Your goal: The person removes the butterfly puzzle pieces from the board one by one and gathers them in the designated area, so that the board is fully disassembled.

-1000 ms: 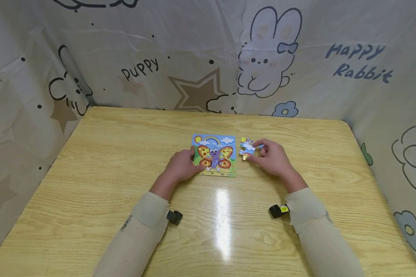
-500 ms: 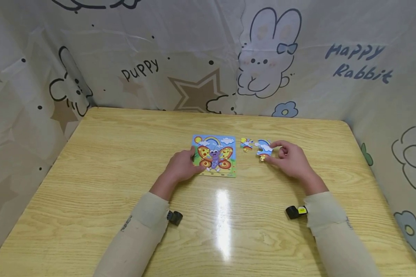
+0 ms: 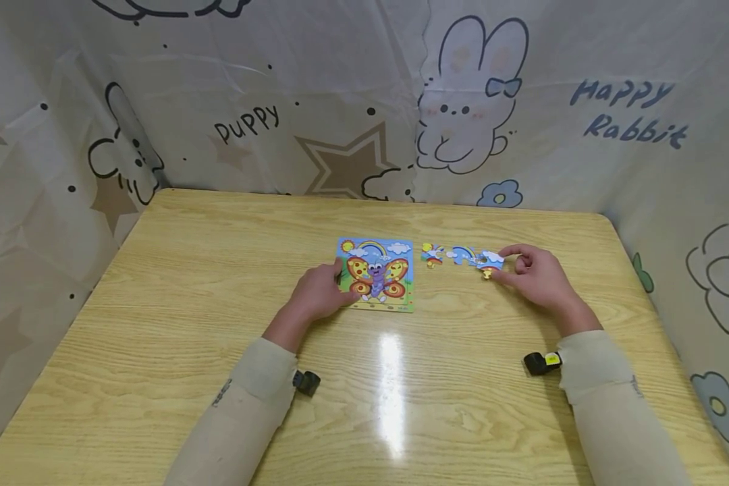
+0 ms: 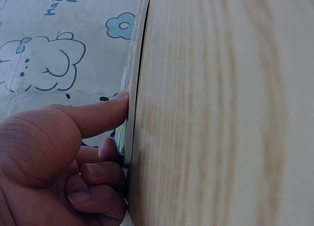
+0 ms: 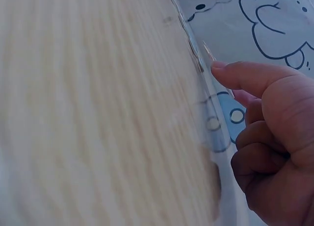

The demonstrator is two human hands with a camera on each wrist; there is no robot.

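In the head view, a square butterfly jigsaw puzzle point(image 3: 379, 251) lies in the middle of the table. My left hand point(image 3: 317, 290) grips its left side, the thumb over the front. The left wrist view shows the thumb point(image 4: 105, 117) on the puzzle's edge and the other fingers curled beside it. To the right, my right hand point(image 3: 537, 275) pinches a puzzle piece point(image 3: 491, 260) with a cloud and a mushroom between thumb and forefinger. In the right wrist view this piece point(image 5: 209, 51) appears edge-on, raised off the table.
Between puzzle and right hand, a sun piece point(image 3: 432, 255) and a rainbow piece point(image 3: 460, 254) lie in a row on the wooden table point(image 3: 231, 250). A curtain with cartoon animals point(image 3: 340, 88) hangs behind and at both sides. Each wrist bears a small black camera point(image 3: 542, 363).
My right hand has moved right with the pinched piece, away from the puzzle. The sun piece, then the rainbow piece, has come into view on the table. My left hand has stayed put.
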